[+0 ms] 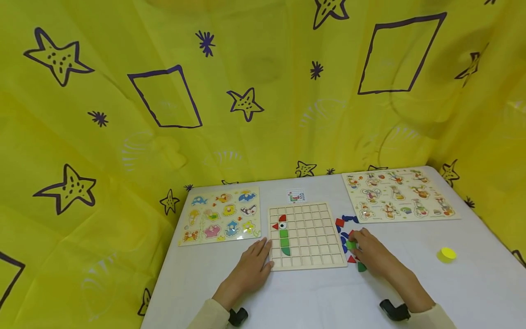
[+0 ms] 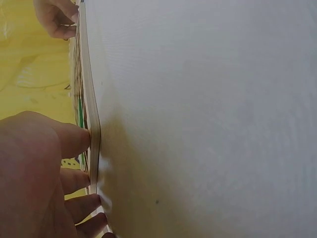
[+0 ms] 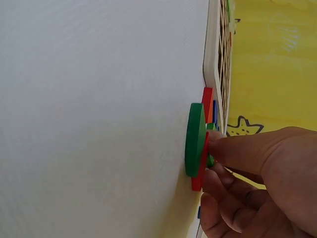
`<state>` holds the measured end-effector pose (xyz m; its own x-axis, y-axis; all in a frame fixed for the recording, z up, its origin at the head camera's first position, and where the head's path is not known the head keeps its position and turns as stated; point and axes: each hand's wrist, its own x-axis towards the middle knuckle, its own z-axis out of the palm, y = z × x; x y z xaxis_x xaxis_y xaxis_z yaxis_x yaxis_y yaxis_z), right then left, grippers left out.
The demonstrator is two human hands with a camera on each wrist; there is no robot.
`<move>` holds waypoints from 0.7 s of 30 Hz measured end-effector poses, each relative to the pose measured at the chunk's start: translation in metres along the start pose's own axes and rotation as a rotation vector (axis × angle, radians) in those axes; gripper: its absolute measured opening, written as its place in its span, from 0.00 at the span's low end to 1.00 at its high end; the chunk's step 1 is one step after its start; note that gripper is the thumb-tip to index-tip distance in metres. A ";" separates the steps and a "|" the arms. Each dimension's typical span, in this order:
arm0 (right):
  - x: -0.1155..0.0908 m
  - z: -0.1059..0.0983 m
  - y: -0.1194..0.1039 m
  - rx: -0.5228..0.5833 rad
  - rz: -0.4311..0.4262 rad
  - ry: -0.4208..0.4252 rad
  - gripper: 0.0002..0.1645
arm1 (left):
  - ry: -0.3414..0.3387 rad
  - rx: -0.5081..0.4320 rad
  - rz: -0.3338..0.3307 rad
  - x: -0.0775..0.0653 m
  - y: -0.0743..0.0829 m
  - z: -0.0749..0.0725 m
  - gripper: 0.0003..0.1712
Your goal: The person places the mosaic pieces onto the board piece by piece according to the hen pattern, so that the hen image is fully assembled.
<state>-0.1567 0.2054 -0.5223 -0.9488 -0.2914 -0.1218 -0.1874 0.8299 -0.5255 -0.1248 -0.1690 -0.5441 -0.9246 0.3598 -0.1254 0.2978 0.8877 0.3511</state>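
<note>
A wooden grid board point(image 1: 312, 237) lies at the middle of the table. Down its left part runs a column of pieces: a red quarter-round, a red triangle, a white eye piece point(image 1: 282, 225), green squares point(image 1: 284, 237) and a green quarter-round. My left hand point(image 1: 251, 267) rests against the board's left edge, fingers extended, thumb at the near corner. Right of the board, my right hand point(image 1: 371, 252) reaches into loose pieces, thumb and forefinger pinching a green piece point(image 3: 211, 160). A green curved piece point(image 3: 195, 141) and a red piece point(image 3: 199, 171) lie beside the fingers; the palm hides some pieces.
A small pattern card point(image 1: 296, 196) lies beyond the board. Picture puzzles stand at the back left, a sea-animal board point(image 1: 222, 214), and back right, another puzzle board point(image 1: 400, 196). A yellow round object point(image 1: 446, 255) sits at right. Yellow curtain point(image 1: 263, 91) surrounds the table.
</note>
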 end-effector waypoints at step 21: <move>0.028 0.026 -0.056 0.055 -0.120 0.044 0.11 | -0.020 0.003 -0.020 0.002 -0.001 0.000 0.39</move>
<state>-0.1664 0.1383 -0.5179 -0.9309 -0.3649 -0.0186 -0.2874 0.7625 -0.5796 -0.1266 -0.1693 -0.5446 -0.9256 0.3472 -0.1506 0.2799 0.8959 0.3451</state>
